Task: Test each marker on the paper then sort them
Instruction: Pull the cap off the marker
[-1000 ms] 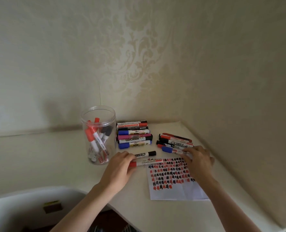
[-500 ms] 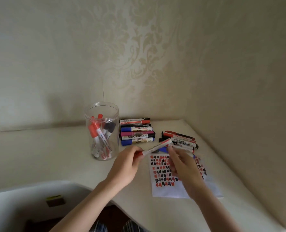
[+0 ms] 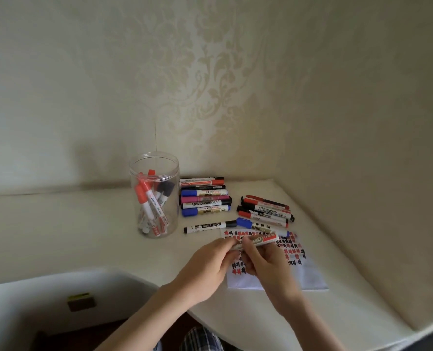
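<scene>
Hands meet over the paper [image 3: 311, 279]: the left hand [image 3: 205, 269] and the right hand [image 3: 263, 262] are both closed around one red marker [image 3: 258, 240], which a second ago lay flat on the table [image 3: 83, 236] at the paper's top edge. It has since been lifted and now hangs just above the sheet, tilted, its red end up and to the right. The left fingers pinch the lower end; the right fingers wrap the barrel beside them. Whether a cap sits under the left fingers cannot be told, but the two-handed grip reads as pulling one off, so the likely step in hand is uncapping before a test stroke.

Beneath the hands the paper is already crowded with red and black marks, with a bare strip at the bottom for the next one. A black marker [image 3: 208, 226] lies alone just above the sheet, untouched through the lift. Behind it sits a tidy row [image 3: 205, 198] of markers, and to the right a looser pile [image 3: 266, 211] near the wall corner; these look like sorted groups. The jar [image 3: 154, 196] on the left holds several markers on end, probably the untested ones, so a good share of the work seems left.
</scene>
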Available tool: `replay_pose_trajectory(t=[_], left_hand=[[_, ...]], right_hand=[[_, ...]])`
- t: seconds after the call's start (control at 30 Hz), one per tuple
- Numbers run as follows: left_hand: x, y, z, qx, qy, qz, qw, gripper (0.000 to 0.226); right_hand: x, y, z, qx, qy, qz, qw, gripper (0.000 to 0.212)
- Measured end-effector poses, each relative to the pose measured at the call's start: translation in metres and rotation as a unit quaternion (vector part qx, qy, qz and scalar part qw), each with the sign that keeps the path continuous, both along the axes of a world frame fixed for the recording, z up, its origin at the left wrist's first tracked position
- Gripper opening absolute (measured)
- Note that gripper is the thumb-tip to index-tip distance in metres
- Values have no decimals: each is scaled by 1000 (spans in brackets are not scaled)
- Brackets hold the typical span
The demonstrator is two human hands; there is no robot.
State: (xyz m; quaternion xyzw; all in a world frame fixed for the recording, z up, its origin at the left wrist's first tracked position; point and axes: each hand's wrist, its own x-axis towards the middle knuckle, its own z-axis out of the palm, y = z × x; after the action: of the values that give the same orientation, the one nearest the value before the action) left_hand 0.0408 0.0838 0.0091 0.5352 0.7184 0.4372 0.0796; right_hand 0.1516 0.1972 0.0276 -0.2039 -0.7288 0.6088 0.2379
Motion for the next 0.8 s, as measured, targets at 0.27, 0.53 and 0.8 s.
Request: replay_pose_trajectory(t=[0.27,0.53,0.8], left_hand=[[2,1,4,10,-27,-39,999,27],[3,6,-2,-7,-59,-58,997,22],[-14,12,-14,-89,60,5,994,54]], right_hand=[[10,6,5,17,41,43,998,44],[22,19,1,18,29,52,998,34],[48,57,-1,-115,-3,-99,988,21]])
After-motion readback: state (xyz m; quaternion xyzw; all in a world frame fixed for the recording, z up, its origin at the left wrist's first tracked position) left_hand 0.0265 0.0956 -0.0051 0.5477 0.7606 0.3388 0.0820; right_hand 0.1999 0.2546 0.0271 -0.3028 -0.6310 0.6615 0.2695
